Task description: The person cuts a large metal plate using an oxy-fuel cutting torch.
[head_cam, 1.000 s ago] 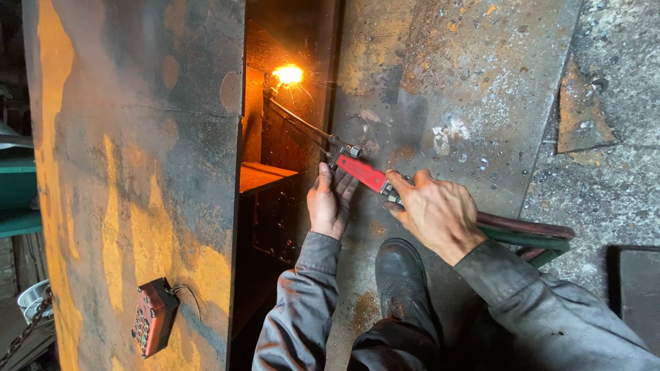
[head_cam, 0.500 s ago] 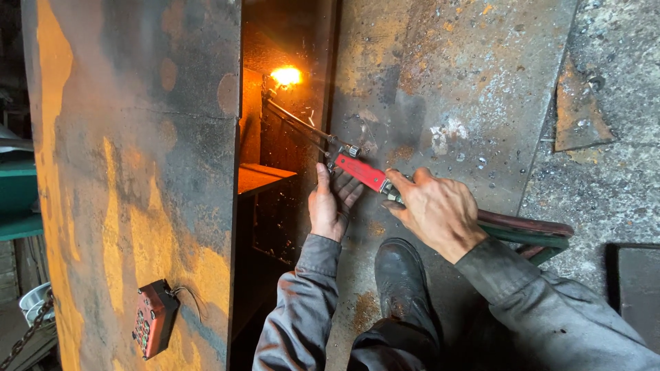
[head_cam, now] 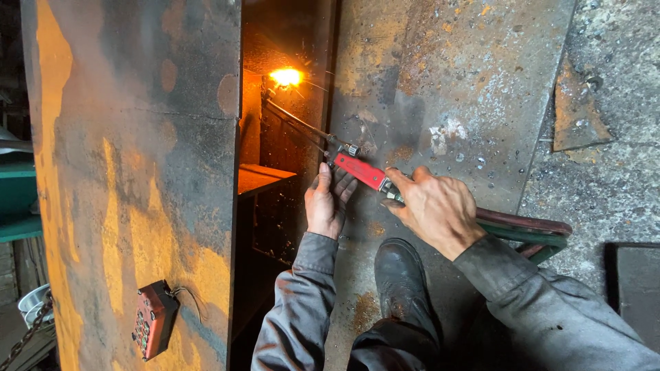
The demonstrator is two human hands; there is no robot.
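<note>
A cutting torch with a red handle (head_cam: 361, 172) points into a dark gap between rusty steel plates. Its thin tubes (head_cam: 302, 126) run up to a bright orange flame (head_cam: 285, 76) at the tip. My right hand (head_cam: 432, 209) grips the rear of the handle, where red and green hoses (head_cam: 533, 230) leave. My left hand (head_cam: 328, 199) supports the front of the handle from below, fingers against it. Both sleeves are grey.
A large rusty steel plate (head_cam: 137, 172) stands at left with a red push-button pendant (head_cam: 154, 319) hanging on it. Another rusty plate (head_cam: 454, 82) lies under the hands. My black boot (head_cam: 400, 271) rests on it. A chain (head_cam: 27, 333) hangs at lower left.
</note>
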